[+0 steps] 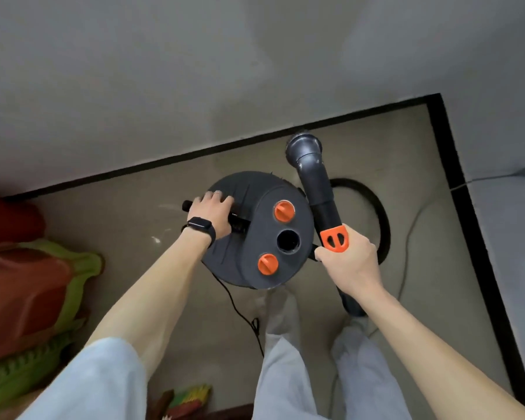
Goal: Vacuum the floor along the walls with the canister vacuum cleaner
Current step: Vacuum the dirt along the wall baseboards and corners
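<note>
While the person stands over it near the corner of the room, the round dark grey canister vacuum cleaner (249,189) is just beside the black skirting strip (164,163) at the foot of the pale grey wall (164,86); whether it rests on the beige floor (128,225) or is lifted clear I cannot tell. The left hand (212,213), with a black smartwatch (201,227) on its wrist, has its fingers curled round the black bar handle (239,227) on top of the canister. The right hand (346,263) has its fingers wrapped round the dark grey suction tube (315,183), just below the orange slider (334,241). The tube slants past the canister's right side, and its round nozzle (303,144) is close to the skirting. On the lid, two orange knobs (284,211) flank an open round port (288,241). A black ribbed hose (379,213) loops over the floor to the right, and a thin black power cord (240,310) trails back towards the person's pale trousers (285,374). Red and green bedding (28,283) is bunched at the left.
</note>
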A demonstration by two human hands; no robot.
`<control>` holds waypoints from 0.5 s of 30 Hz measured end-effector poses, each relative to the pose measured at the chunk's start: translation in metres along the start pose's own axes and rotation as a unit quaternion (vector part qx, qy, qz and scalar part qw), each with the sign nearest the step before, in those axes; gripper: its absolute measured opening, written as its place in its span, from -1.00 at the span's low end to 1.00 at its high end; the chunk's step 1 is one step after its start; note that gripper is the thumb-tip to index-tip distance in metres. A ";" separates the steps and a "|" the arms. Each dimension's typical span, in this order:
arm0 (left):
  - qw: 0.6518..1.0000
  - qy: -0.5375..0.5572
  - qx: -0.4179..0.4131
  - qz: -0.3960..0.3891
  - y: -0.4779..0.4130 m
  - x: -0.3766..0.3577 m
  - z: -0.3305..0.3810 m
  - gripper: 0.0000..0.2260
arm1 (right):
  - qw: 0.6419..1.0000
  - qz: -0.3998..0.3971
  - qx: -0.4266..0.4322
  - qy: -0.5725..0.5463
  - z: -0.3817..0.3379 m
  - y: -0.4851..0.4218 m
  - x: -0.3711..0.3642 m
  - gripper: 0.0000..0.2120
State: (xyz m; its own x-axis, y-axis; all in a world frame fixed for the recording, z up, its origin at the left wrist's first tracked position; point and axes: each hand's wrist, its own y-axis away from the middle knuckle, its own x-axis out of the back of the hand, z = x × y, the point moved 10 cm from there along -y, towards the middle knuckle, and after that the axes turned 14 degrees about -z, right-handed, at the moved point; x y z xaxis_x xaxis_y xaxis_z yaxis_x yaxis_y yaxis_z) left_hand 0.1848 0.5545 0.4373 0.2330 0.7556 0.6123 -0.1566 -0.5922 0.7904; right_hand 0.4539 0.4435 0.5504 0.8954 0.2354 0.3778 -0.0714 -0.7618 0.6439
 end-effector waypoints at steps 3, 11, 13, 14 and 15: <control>0.994 -0.019 -0.049 -0.095 -0.023 -0.013 0.019 -0.77 | 1.000 0.011 -0.018 -0.005 0.008 -0.006 0.002 -0.63; 0.947 -0.084 -0.029 -0.310 -0.024 -0.028 0.041 -0.77 | 0.995 0.053 -0.040 -0.072 0.036 0.005 0.028 -0.63; 0.947 -0.082 -0.016 -0.310 -0.019 -0.030 0.043 -0.68 | 0.993 0.062 -0.047 -0.085 0.047 0.013 0.034 -0.66; 0.954 -0.070 -0.010 -0.291 -0.018 -0.030 0.044 -0.64 | 0.992 0.072 -0.051 -0.089 0.052 0.020 0.038 -0.67; 0.962 -0.056 -0.003 -0.269 -0.015 -0.027 0.045 -0.63 | 0.991 0.083 -0.054 -0.093 0.057 0.029 0.043 -0.67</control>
State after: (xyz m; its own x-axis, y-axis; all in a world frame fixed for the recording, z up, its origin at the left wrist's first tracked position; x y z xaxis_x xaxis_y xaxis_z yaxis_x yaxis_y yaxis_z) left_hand 0.2246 0.5305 0.4080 0.3836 0.9169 0.1100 0.0096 -0.1231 0.9924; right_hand 0.5157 0.3971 0.5470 0.9327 -0.0106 0.3605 -0.2610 -0.7096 0.6545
